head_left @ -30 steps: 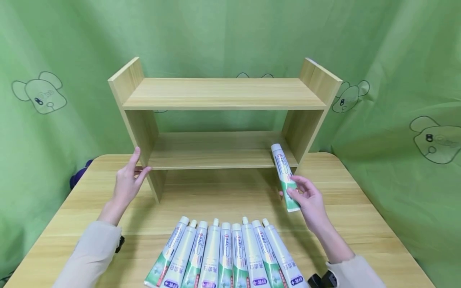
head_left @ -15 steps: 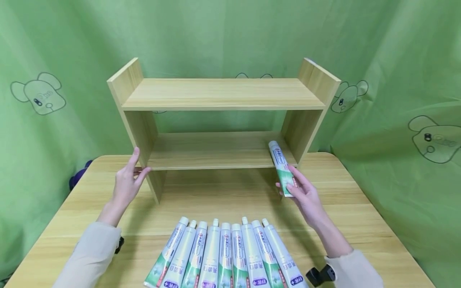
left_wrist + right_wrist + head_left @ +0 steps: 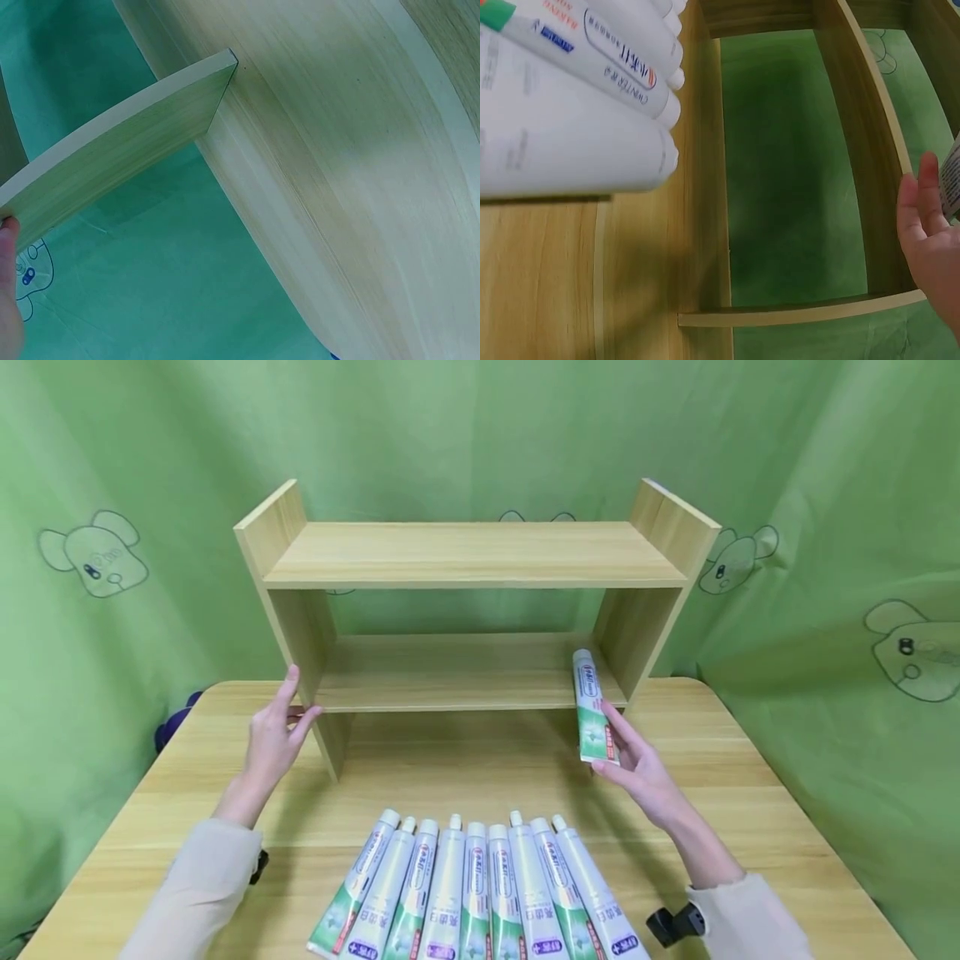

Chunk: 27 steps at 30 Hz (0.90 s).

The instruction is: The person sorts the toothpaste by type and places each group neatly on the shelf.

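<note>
1. Held tube [image 3: 588,693]: white cap and upper body with blue lettering, green lower end carrying a red strip.
2. 5 green-ended tubes [image 3: 475,889] in the row: white above, green below, blue lettering, with red showing low down on some.
3. 4 pale tubes [image 3: 447,885] in the same row: whitish all over, lilac lettering, a purple label near the bottom.
4. Shelf unit [image 3: 472,553]: pale beige wood, fine streaky grain.
5. Tabletop [image 3: 750,827]: light yellowish wood, banded grain.
6. Curtain [image 3: 480,435]: green, bluer in the left wrist view, patterned with dark-outlined animal heads.
7. Sleeves [image 3: 198,889]: plain off-white.
8. Wrist device [image 3: 675,925]: black.
</note>
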Tool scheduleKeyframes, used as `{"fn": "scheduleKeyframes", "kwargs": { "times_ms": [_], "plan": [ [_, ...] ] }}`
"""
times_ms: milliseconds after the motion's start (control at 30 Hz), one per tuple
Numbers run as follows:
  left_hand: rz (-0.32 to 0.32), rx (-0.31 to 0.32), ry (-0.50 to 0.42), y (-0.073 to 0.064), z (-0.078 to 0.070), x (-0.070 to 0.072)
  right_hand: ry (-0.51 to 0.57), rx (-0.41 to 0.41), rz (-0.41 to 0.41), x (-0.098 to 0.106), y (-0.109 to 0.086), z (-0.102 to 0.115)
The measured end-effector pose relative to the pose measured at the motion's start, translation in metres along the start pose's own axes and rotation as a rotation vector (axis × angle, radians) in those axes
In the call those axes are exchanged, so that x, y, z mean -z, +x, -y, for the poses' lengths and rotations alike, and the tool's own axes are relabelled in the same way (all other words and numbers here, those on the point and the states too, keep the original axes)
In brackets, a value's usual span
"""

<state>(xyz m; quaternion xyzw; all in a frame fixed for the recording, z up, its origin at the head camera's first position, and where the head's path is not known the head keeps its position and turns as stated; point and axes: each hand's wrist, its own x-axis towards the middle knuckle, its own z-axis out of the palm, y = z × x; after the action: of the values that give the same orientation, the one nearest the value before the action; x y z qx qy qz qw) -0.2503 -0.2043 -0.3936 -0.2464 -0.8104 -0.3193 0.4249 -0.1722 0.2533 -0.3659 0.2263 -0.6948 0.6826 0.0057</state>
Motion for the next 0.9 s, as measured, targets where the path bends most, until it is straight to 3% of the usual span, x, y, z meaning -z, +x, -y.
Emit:
{"fn": "scheduleKeyframes", "kwargs": {
  "times_ms": [267,467,633,900],
  "plan": [
    [-0.007,0.007,-0.01,0.0,-0.001,-0.001,-0.171,0.003,-0.016,0.007,0.006,-0.002],
    [-0.005,0.01,-0.011,0.001,-0.001,-0.001,-0.253,0.006,-0.095,0.011,0.008,-0.007],
    [0.012,0.014,-0.006,0.001,0.001,0.001,-0.247,0.041,-0.155,0.014,0.011,-0.012],
    [0.022,0.007,-0.009,0.001,0.001,0.001,-0.124,0.062,-0.3,0.017,0.015,-0.016]
  ]
}}
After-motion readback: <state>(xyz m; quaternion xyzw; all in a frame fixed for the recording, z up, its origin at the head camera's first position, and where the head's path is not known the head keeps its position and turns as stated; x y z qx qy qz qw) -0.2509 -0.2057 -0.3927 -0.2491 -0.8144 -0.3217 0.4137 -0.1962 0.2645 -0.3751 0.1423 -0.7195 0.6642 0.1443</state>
